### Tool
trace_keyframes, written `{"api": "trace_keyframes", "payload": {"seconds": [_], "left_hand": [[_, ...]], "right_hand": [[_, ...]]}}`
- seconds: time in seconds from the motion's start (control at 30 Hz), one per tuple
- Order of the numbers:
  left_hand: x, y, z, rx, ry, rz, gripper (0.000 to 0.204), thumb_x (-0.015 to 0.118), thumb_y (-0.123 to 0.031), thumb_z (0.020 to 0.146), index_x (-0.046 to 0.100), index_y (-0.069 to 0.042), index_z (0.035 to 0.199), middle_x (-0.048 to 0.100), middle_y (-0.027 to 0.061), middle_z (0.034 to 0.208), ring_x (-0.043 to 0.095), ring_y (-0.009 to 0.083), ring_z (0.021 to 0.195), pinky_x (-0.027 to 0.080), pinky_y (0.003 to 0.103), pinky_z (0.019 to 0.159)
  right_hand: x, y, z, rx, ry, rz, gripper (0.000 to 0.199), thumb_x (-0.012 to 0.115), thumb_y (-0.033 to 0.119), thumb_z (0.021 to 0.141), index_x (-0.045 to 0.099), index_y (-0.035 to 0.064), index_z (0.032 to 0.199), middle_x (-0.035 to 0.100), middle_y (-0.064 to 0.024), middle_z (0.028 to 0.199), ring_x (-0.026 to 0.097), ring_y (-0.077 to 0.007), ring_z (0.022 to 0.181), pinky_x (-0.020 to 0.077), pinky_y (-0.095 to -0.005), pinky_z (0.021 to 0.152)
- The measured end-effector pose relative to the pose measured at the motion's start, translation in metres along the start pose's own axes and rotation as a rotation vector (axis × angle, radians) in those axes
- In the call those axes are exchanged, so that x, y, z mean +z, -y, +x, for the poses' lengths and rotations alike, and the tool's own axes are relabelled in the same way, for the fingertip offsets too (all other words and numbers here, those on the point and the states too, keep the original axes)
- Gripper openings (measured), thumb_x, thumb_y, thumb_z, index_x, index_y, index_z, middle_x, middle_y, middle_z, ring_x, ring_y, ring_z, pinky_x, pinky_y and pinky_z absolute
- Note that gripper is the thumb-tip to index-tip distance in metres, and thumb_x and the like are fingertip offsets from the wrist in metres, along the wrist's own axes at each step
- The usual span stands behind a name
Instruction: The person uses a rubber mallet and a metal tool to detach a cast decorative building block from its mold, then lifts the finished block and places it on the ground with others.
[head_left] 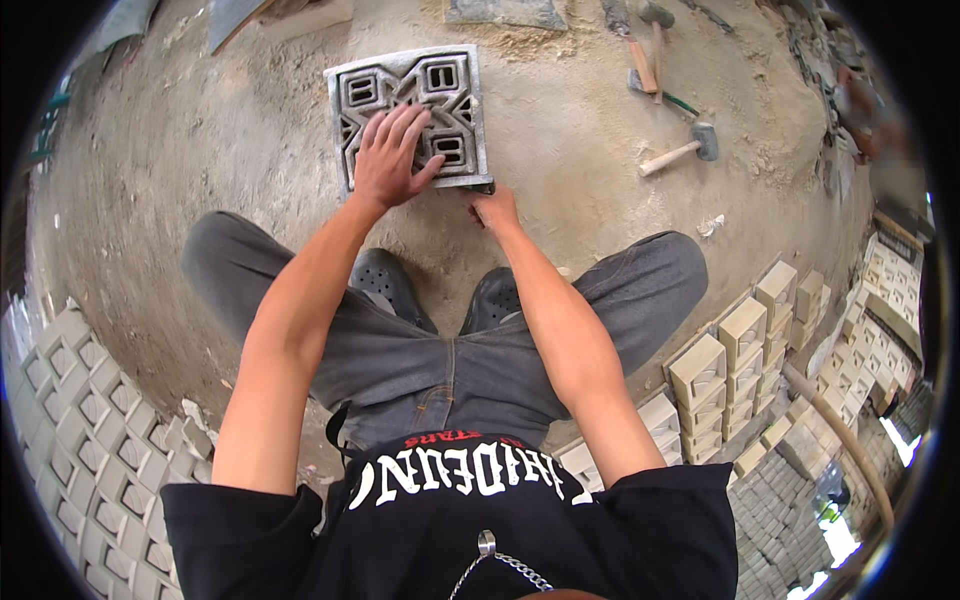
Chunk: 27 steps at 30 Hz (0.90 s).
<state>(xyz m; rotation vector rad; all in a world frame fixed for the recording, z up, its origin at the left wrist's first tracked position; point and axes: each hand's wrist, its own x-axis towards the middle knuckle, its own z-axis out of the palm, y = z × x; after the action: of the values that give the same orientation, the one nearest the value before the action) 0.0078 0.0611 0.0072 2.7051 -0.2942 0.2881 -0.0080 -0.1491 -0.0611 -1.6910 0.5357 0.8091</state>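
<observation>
A square grey ventilation block [456,112] with a geometric openwork pattern lies on the ground in front of my feet. My left hand [392,165] rests on its patterned top, fingers stretched out and thumb apart. My right hand [493,208] is at the block's near right corner with its fingers curled. A small dark piece [484,188] shows between that hand and the corner; what it is, and how the fingers hold it, I cannot make out.
A mallet [683,150] lies to the right, with hammers and other wooden-handled tools [645,65] beyond it. Stacks of pale blocks [700,375] stand at lower right; rows of grey blocks [85,420] fill the lower left. My shoes [392,285] are close to the block.
</observation>
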Motion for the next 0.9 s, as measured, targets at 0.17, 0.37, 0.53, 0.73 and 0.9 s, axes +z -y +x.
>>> {"api": "trace_keyframes", "payload": {"seconds": [0.17, 0.37, 0.53, 0.73, 0.9], "left_hand": [[0.011, -0.072, -0.042, -0.119, 0.163, -0.318, 0.021, 0.063, -0.023, 0.089, 0.058, -0.008, 0.102, 0.062, 0.0142, 0.105, 0.059, 0.0301, 0.1, 0.044, 0.041, 0.084], [0.081, -0.137, -0.055, -1.52, 0.131, -0.883, 0.039, 0.047, -0.034, 0.095, 0.058, 0.003, 0.101, 0.064, 0.018, 0.092, 0.062, 0.0274, 0.078, 0.048, 0.039, 0.068], [0.143, -0.14, -0.048, -1.855, -0.29, -1.066, 0.035, 0.043, -0.032, 0.093, 0.057, 0.0, 0.098, 0.062, 0.0111, 0.088, 0.059, 0.0239, 0.07, 0.047, 0.037, 0.056], [0.144, -0.114, -0.033, -1.857, -0.265, -1.576, 0.029, 0.041, -0.028, 0.09, 0.061, -0.008, 0.09, 0.062, 0.0078, 0.082, 0.059, 0.0244, 0.072, 0.049, 0.04, 0.063], [0.153, -0.131, -0.022, -1.824, -0.463, -1.642, 0.035, 0.05, -0.039, 0.094, 0.067, -0.008, 0.092, 0.063, 0.0027, 0.081, 0.061, 0.0182, 0.074, 0.05, 0.035, 0.067]], "right_hand": [[-0.033, -0.004, 0.017, 0.096, 0.316, 0.176, 0.019, 0.075, 0.013, 0.079, 0.065, -0.0005, 0.087, 0.063, -0.0051, 0.068, 0.057, -0.013, 0.058, 0.0426, -0.0304, 0.052], [-0.031, 0.009, 0.01, 0.032, 0.33, -0.083, 0.026, 0.074, 0.015, 0.085, 0.066, -0.0044, 0.101, 0.068, -0.0076, 0.081, 0.062, -0.016, 0.072, 0.0496, -0.0322, 0.065], [-0.033, -0.009, 0.026, -0.142, 0.228, -0.291, 0.039, 0.079, 0.03, 0.077, 0.071, -0.0039, 0.096, 0.072, -0.0192, 0.085, 0.069, -0.0246, 0.074, 0.0516, -0.0377, 0.07], [-0.033, 0.0, 0.017, -0.089, 0.21, -0.349, 0.038, 0.073, 0.026, 0.072, 0.071, -0.0056, 0.095, 0.07, -0.0271, 0.087, 0.07, -0.0323, 0.084, 0.0516, -0.0399, 0.074], [-0.033, -0.005, 0.015, -0.163, 0.091, -0.526, 0.031, 0.065, 0.016, 0.073, 0.07, -0.0069, 0.093, 0.067, -0.032, 0.093, 0.067, -0.0422, 0.092, 0.0517, -0.0445, 0.078]]}}
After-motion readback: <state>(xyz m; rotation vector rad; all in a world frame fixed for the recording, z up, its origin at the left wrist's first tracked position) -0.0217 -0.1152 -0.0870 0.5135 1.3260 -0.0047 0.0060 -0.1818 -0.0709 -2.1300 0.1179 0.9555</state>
